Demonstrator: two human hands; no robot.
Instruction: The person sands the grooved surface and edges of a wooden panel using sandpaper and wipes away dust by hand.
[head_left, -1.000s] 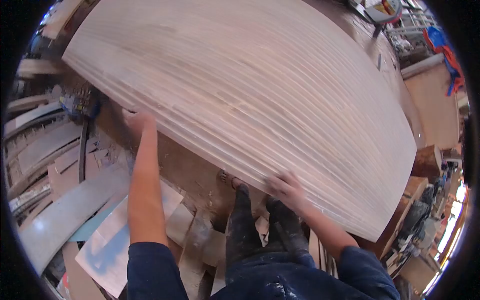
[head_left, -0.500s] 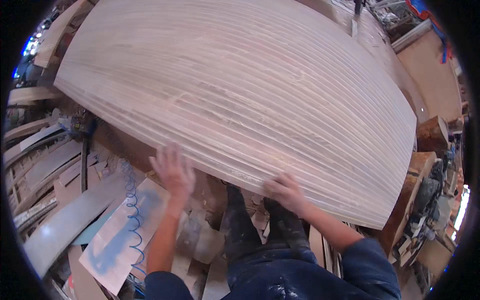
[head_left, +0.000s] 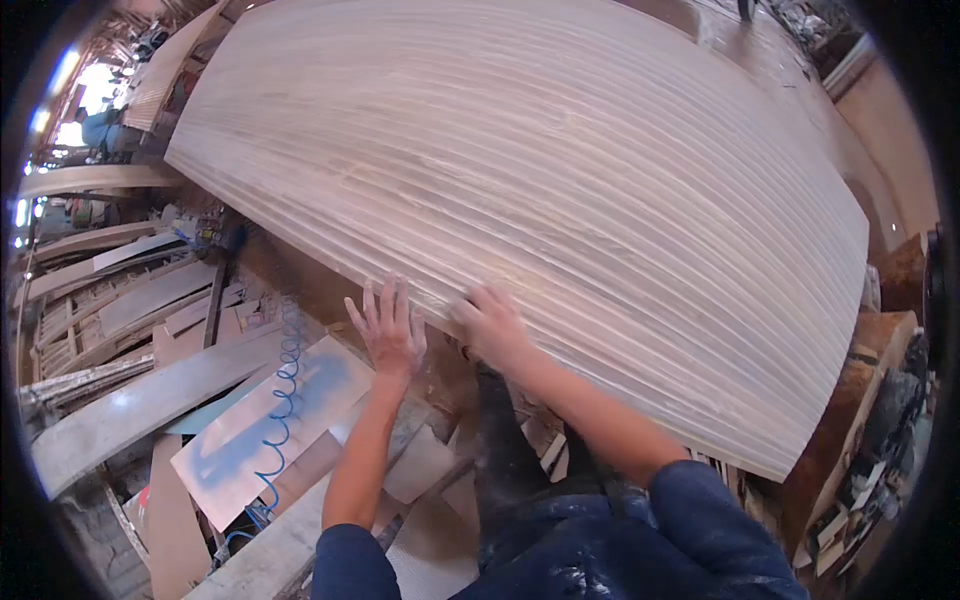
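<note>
Grooved panel [head_left: 560, 190] — both hands [head_left: 392, 330] seemingly touching.

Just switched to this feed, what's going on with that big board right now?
A person stands over a large ribbed wooden panel that lies tilted across a workbench. Both hands are at its near edge, close together: the left hand is spread open with the fingers against the edge, and the right hand rests on the top surface beside it. Offcuts and a blue coiled hose lie on the floor to the left.
</note>
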